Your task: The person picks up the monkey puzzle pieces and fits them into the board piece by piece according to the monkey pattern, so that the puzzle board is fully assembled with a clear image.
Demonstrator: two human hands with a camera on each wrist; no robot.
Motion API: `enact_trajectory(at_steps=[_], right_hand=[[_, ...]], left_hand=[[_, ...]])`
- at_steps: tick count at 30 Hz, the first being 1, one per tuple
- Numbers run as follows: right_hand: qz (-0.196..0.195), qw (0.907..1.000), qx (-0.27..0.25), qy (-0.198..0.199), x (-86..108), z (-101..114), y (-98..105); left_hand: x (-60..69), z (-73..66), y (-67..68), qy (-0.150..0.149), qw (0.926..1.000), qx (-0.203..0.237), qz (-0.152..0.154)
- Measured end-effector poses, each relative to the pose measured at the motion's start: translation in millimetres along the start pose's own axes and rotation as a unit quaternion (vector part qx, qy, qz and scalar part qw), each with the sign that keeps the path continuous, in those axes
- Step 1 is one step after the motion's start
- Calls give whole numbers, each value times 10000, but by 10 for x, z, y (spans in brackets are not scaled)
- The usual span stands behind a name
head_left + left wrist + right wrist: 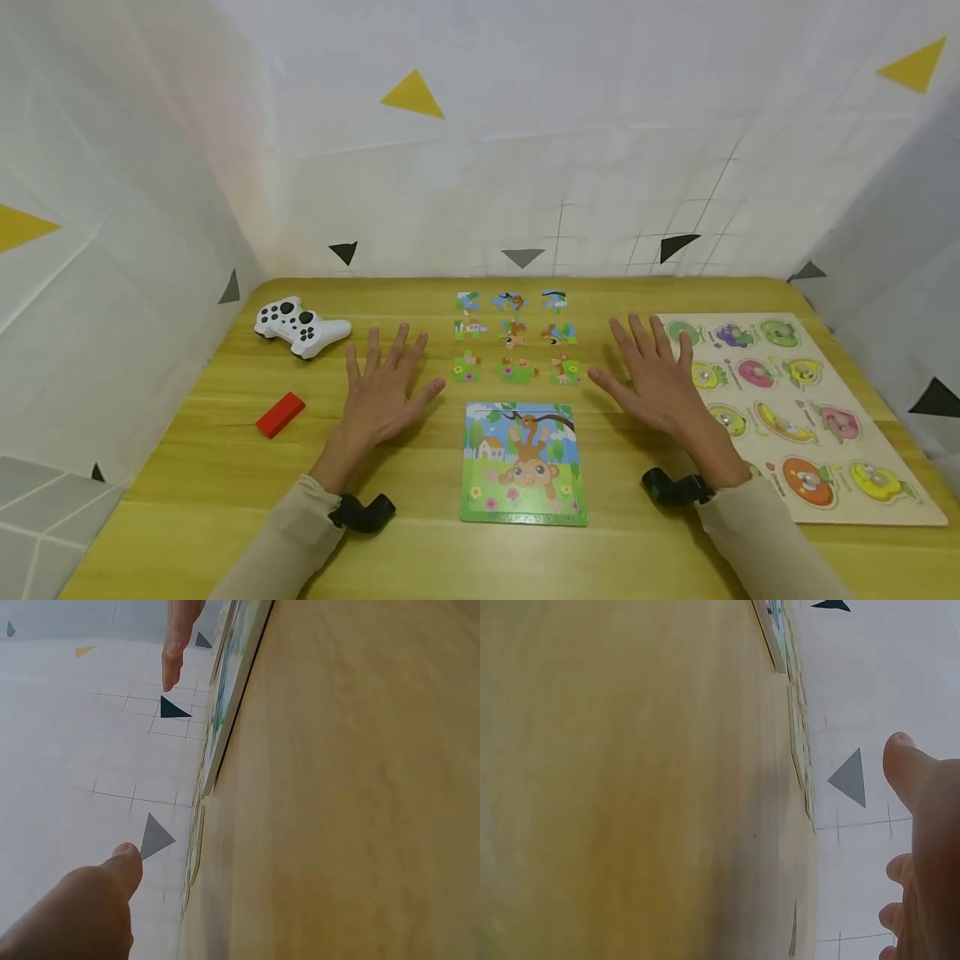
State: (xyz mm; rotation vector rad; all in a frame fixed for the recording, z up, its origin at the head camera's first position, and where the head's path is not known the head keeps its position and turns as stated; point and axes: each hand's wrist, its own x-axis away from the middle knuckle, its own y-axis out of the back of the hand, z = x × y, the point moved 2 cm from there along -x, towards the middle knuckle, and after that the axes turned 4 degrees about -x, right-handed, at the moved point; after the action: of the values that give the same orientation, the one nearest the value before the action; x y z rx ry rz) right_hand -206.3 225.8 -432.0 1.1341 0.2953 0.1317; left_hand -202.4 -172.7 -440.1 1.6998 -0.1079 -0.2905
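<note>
Palm down with fingers spread, my left hand (381,396) holds nothing, left of the monkey picture board (523,464). My right hand (660,387) is likewise spread and empty, between the puzzle pieces (515,371) and the fruit board (797,417). Those pieces lie apart in three rows of three behind the monkey board. In the left wrist view, the left thumb (97,900) shows at lower left, with the right hand (178,641) beyond. The right wrist view has the right hand (934,840) at its right edge, beside the edge-on pieces (798,739).
A white game controller (300,327) lies at the table's back left, with a red block (281,415) in front of it. The fruit board, with its knobbed pieces, covers the right side. White cloth with coloured triangles hangs behind and beside the wooden table (420,550).
</note>
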Motion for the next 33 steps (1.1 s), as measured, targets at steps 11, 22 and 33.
enact_trajectory(at_steps=[11, 22, 33], right_hand=[[24, 10000, 12, -44, 31, 4, 13], [87, 9999, -142, 27, 83, 32, 28], [186, 9953, -450, 833, 131, 128, -63]], left_hand=[[6, 0, -13, -23, 10000, 6, 26], [14, -12, -9, -149, 9998, 88, 17], [111, -89, -10, -1450, 9879, 522, 144]])
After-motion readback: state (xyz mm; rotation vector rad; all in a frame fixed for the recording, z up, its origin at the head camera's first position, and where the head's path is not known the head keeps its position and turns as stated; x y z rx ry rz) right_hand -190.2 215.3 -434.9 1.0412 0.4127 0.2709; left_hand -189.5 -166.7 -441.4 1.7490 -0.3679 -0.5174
